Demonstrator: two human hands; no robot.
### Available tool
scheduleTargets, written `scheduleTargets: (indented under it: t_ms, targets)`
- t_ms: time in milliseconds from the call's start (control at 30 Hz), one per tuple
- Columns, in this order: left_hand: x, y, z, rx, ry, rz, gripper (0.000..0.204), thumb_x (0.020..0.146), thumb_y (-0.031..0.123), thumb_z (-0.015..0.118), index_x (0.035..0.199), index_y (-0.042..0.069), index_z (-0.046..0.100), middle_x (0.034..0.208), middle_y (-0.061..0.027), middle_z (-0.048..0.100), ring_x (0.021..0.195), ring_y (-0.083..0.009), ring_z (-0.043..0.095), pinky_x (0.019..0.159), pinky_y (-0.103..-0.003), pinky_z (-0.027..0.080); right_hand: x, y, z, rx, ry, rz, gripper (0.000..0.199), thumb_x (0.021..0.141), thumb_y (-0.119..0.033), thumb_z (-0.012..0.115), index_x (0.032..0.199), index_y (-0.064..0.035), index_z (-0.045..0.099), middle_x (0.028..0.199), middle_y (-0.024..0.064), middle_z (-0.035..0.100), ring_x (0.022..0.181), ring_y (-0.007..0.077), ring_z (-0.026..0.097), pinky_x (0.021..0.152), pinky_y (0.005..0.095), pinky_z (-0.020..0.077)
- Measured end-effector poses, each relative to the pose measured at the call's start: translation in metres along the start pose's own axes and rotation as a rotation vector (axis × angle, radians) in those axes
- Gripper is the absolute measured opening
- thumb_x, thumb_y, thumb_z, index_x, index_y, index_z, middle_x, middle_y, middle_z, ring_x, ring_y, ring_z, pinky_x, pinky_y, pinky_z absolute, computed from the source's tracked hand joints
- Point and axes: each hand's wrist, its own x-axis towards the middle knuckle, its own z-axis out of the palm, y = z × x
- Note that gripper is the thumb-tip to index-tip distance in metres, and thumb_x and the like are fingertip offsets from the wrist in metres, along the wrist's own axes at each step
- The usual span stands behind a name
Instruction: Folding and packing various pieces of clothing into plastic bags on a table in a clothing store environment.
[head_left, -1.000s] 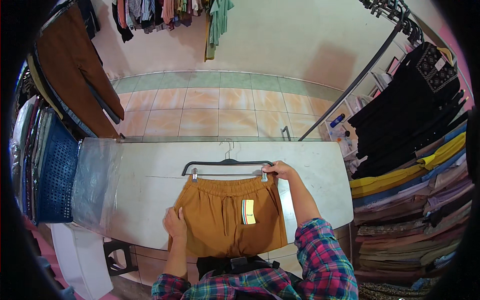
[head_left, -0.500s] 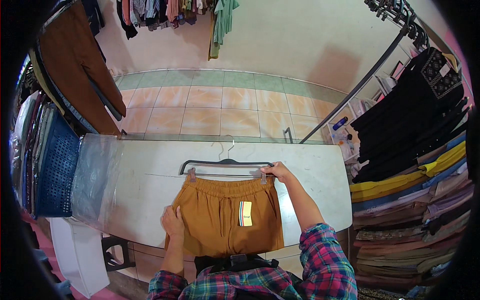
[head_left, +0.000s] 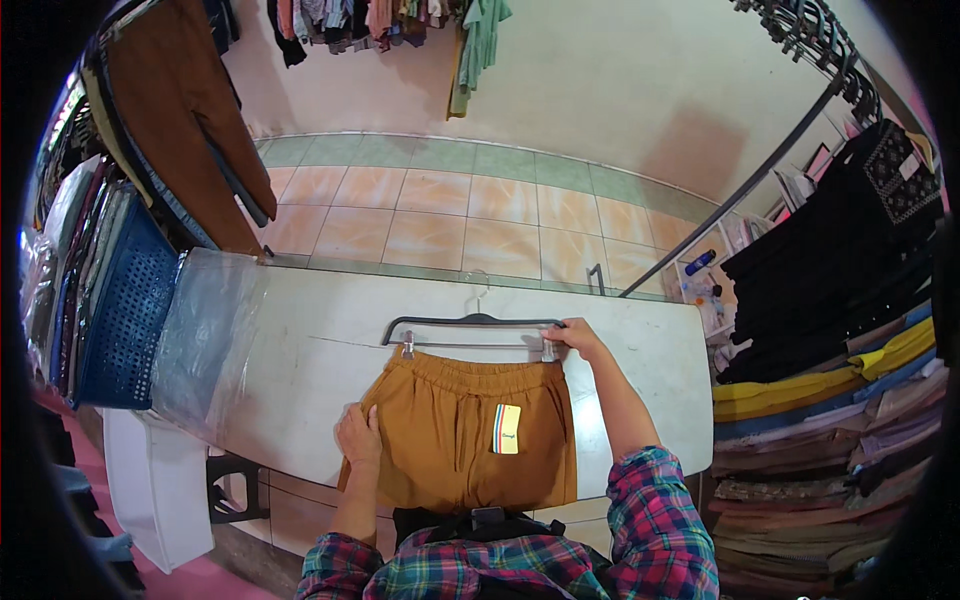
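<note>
Mustard-brown elastic-waist pants (head_left: pixel 440 430) lie on the white table, with a drawstring and a yellow striped tag (head_left: pixel 507 429) on the front. Their lower part drops out of sight at the near table edge, so the leg length cannot be told. Two clear clips hold the waistband to a black hanger (head_left: pixel 480 320) with a metal hook. My right hand (head_left: pixel 578 338) is closed around the hanger's right end, at the right clip (head_left: pixel 548 350). At the left side of the pants, my left hand (head_left: pixel 360 434) has its fingers curled on the fabric.
Clear plastic bags (head_left: pixel 205 340) lie on the table's left end beside a blue perforated basket (head_left: pixel 125 300) with packaged clothes. Brown trousers (head_left: pixel 170 110) hang at the far left. Black garments (head_left: pixel 820 260) and folded clothes (head_left: pixel 820 470) are on the right, near a slanting metal rail (head_left: pixel 740 190).
The whole view has shifted and tilted slightly, so the table and clothes sit farther right. Both hands keep nearly the same places on the pants and hanger.
</note>
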Motion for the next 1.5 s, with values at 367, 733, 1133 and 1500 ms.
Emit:
scheduleTargets:
  t_ms: [367, 733, 1133, 1500]
  targets:
    - [0.001, 0.001, -0.006, 0.010, -0.017, -0.027, 0.029, 0.082, 0.033, 0.053, 0.090, 0.006, 0.051, 0.077, -0.0124, 0.058, 0.074, -0.0297, 0.055, 0.067, -0.040, 0.040, 0.022, -0.046, 0.126, -0.587, 0.289, -0.896, 0.054, 0.061, -0.010, 0.068, 0.111, -0.0008, 0.048, 0.103, 0.0197, 0.050, 0.103, 0.0360, 0.043, 0.093, 0.0408, 0.0342]
    - [0.000, 0.004, -0.006, 0.018, -0.104, -0.071, 0.027, 0.081, 0.031, 0.055, 0.089, 0.006, 0.051, 0.079, -0.0125, 0.058, 0.076, -0.0301, 0.055, 0.069, -0.040, 0.039, 0.053, -0.090, 0.218, -0.759, -0.191, -0.436, 0.059, 0.057, -0.048, 0.073, 0.096, -0.0058, 0.062, 0.086, 0.0146, 0.061, 0.082, 0.0255, 0.058, 0.073, 0.0325, 0.0459]
    - [0.002, 0.004, -0.008, -0.012, -0.137, -0.060, 0.028, 0.082, 0.032, 0.054, 0.088, 0.006, 0.050, 0.076, -0.0128, 0.057, 0.074, -0.0303, 0.055, 0.068, -0.040, 0.039, 0.074, -0.091, 0.221, -0.654, -0.352, -0.284, 0.035, 0.053, -0.033, 0.079, 0.073, -0.0066, 0.068, 0.068, 0.0044, 0.063, 0.064, 0.0148, 0.056, 0.064, 0.0278, 0.0440]
    - [0.000, 0.001, 0.001, -0.033, -0.049, 0.008, 0.029, 0.082, 0.034, 0.053, 0.084, 0.006, 0.049, 0.073, -0.0127, 0.057, 0.071, -0.0297, 0.055, 0.067, -0.040, 0.040, 0.086, -0.100, 0.197, -0.721, -0.325, -0.324, 0.033, 0.057, -0.030, 0.076, 0.077, -0.0053, 0.067, 0.067, 0.0062, 0.064, 0.066, 0.0172, 0.060, 0.064, 0.0286, 0.0460]
